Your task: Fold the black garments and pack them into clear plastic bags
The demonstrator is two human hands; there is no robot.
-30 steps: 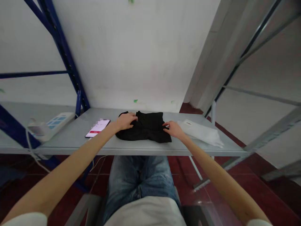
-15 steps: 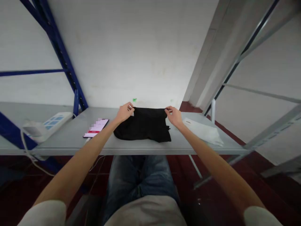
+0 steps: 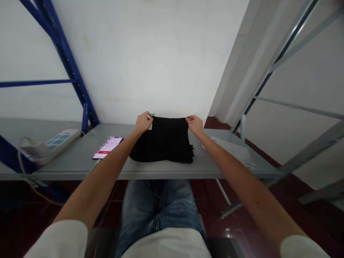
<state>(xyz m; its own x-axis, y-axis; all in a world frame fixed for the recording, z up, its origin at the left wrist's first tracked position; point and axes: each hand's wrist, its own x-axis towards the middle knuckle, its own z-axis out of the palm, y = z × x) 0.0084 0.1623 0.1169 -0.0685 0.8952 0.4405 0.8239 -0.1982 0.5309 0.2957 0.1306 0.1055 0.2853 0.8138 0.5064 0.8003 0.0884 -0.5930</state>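
A folded black garment lies across the middle of the grey tabletop, its far edge pulled straight and raised between both hands. My left hand pinches the far left corner, where a small white tag hangs beside the fingers. At the far right corner, my right hand grips the same garment between thumb and fingers. The near edge of the cloth rests on the table, and a layered fold shows at its right side. What kind of garment it is, I cannot tell.
A phone with a lit screen lies left of the garment. Further left sits a white power strip with cables. A clear or white plastic bag lies under my right forearm. Blue rack posts and a wall bound the table.
Both hands have lifted the garment's far edge a little higher and moved slightly away from me. The right hand has shifted a bit to the left.
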